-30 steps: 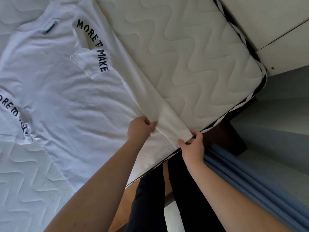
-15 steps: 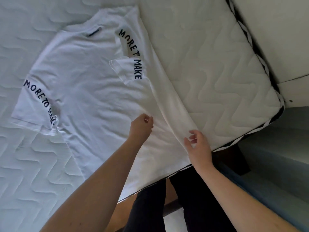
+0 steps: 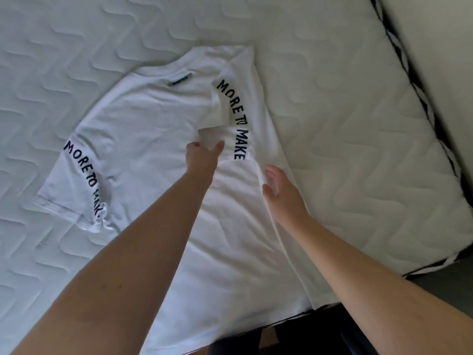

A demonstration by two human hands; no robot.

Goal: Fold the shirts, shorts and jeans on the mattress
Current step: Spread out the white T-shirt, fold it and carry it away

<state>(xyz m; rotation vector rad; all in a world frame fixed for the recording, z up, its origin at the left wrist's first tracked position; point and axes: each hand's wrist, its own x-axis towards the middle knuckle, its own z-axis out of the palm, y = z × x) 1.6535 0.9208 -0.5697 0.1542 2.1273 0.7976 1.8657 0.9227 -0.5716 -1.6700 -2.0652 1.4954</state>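
Fingers [image 3: 271,172] of the right hand [image 3: 280,193] lie loosely spread on the folded side edge of the white T-shirt [image 3: 158,139]; the left hand [image 3: 203,156] pinches the tucked-in sleeve hem; soft, lightly creased cotton jersey, dark "MORE TO MAKE" lettering [image 3: 234,119] curving down each sleeve, spread flat on the quilted, wave-stitched mattress [image 3: 345,124]; both forearms cross the shirt's lower body, hiding part of it; a black-and-white piped edge [image 3: 419,96] borders the mattress at right.

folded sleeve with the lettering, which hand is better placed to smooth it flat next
Left, probably. The left hand already touches the folded sleeve at its cuff, while the right hand sits lower, on the t-shirt side fold.
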